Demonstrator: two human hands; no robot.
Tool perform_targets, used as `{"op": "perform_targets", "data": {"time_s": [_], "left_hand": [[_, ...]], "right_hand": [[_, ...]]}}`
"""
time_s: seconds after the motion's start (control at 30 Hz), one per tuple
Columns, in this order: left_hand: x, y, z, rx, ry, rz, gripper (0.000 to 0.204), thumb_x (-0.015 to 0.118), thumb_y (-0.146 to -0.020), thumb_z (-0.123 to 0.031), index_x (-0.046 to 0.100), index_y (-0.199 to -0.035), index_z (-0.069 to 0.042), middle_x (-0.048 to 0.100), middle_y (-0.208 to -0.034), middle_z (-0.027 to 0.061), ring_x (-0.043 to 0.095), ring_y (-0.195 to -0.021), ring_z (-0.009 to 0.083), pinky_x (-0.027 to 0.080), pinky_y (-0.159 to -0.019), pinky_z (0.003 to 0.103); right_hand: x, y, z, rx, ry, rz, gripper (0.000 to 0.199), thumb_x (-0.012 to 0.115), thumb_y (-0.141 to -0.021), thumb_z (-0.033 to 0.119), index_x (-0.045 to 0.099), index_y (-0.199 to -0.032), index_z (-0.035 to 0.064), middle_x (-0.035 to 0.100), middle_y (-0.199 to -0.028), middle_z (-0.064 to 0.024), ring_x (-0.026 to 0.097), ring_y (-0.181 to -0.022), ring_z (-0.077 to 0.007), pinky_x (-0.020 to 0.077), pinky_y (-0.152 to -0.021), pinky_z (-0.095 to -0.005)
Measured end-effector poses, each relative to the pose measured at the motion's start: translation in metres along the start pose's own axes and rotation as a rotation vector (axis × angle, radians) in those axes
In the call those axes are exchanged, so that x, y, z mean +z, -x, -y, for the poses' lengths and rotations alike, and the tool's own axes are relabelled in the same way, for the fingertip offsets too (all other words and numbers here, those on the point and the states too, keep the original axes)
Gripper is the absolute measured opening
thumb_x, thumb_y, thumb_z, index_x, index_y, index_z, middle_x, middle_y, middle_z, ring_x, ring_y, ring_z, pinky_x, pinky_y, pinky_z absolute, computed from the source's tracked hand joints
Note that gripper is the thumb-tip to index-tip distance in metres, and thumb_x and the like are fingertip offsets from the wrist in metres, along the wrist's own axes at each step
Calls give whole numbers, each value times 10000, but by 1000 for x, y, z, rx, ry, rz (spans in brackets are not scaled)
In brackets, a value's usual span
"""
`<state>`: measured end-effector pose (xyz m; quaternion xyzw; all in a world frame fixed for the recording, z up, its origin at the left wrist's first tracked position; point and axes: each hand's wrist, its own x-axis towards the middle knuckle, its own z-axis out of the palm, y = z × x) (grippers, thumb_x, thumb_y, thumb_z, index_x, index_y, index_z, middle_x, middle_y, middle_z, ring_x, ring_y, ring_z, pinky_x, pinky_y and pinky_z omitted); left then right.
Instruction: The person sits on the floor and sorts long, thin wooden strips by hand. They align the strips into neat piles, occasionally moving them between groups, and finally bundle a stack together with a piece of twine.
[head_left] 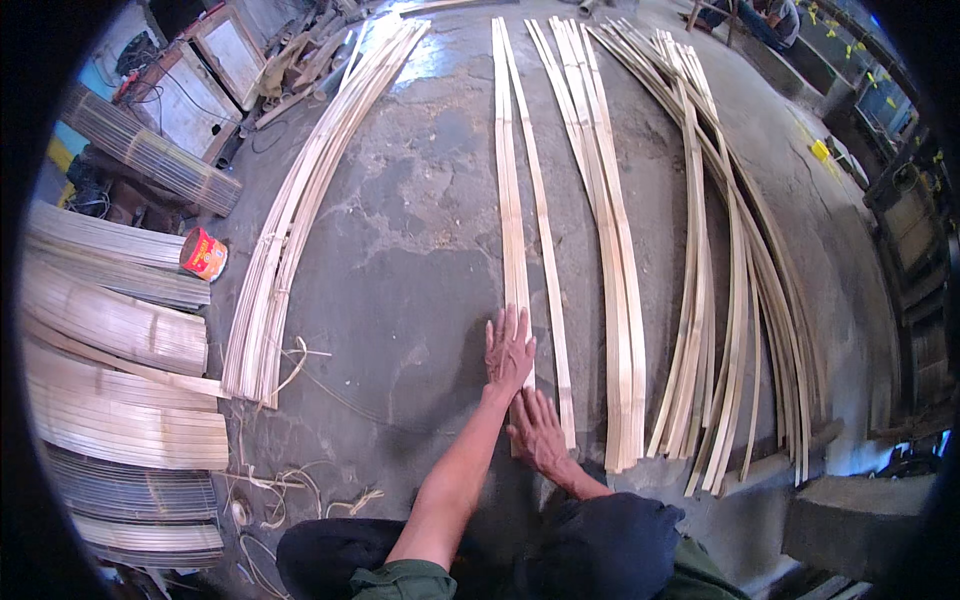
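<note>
My left hand [510,350] lies flat with fingers stretched forward on a narrow row of long pale bamboo strips [511,230] on the floor. Just behind it, my right hand [541,436] rests over the near end of the same row, its fingers extended and slightly apart. Both palms face down, and neither hand grips anything. A single bamboo strip [550,300] runs alongside on the right, separate from the row at its near end. My hands hide part of the row's near end.
Further right lie a bamboo strip bundle [622,370] and a looser crossed pile [735,250]. A tied bundle [290,230] lies to the left. Stacked slatted bamboo pieces [130,410], a red tin [204,255] and loose bindings [300,490] are at the left. A concrete block [850,530] stands lower right.
</note>
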<state>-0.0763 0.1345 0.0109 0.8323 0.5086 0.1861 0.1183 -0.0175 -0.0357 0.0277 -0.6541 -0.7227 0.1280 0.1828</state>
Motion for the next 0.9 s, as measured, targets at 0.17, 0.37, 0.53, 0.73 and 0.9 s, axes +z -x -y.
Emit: {"op": "perform_targets", "data": {"time_s": [0.17,0.37,0.53,0.73,0.9], "left_hand": [[8,-15,16,137,-60,104,599,457,-941,-306,321,-1472,-63,273,-1546,140,240,-1437,290,142,-1173,506],[7,-32,38,123,-174,58,578,428,-943,-278,323,-1468,-60,296,-1541,107,261,-1433,240,144,-1172,506],[5,-20,43,93,-212,82,563,427,-953,-292,342,-1463,-72,304,-1538,101,266,-1431,237,140,-1174,507],[1,-20,69,151,-352,56,554,435,-955,-297,361,-1451,-63,320,-1529,116,295,-1419,250,155,-1157,551],[-17,-14,40,48,-296,71,639,480,-932,-398,367,-1443,-31,244,-1551,186,204,-1445,337,123,-1166,549]], "right_hand": [[9,1,0,-40,85,67,596,436,-980,350,323,-1450,2,300,-1516,-197,256,-1422,-340,210,-1163,-461],[16,-31,-1,-116,25,50,574,412,-996,332,315,-1446,-11,314,-1500,-224,269,-1416,-356,186,-1173,-459],[22,-23,12,-103,10,66,563,412,-995,340,335,-1438,1,326,-1494,-225,279,-1413,-353,192,-1167,-475],[-23,-19,-25,2,-42,-124,442,527,-941,291,505,-1319,64,514,-1312,-161,477,-1231,-344,331,-1055,-507],[-64,23,-73,250,86,-297,485,650,-843,205,533,-1295,74,548,-1173,-147,527,-1058,-271,386,-871,-440]]}}
